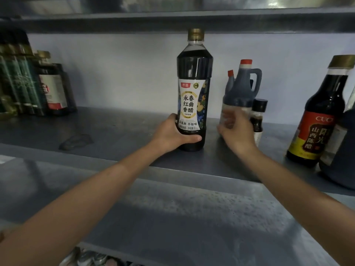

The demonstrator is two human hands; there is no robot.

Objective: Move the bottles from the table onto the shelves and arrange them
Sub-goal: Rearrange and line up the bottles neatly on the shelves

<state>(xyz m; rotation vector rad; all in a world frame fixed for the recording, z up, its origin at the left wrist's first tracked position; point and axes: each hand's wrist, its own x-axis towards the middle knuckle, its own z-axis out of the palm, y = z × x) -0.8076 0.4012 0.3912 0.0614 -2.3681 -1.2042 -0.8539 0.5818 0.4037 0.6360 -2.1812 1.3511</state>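
A tall dark vinegar bottle [194, 73] with a gold cap and a white label stands upright on the grey metal shelf [115, 131]. My left hand [176, 134] grips its lower part, thumb across the front. My right hand [237, 129] is blurred, fingers spread, in front of a dark jug with a handle and red cap [244, 83]; whether it touches the jug is unclear. A small dark bottle with a black cap [258, 116] stands just right of that hand.
Several green and dark bottles [28, 83] crowd the shelf's left end. At the right stand a red-labelled dark bottle [318, 116] and a large dark container [343, 150]. A second jug [230, 79] hides behind the first. Another shelf [172, 20] runs close overhead.
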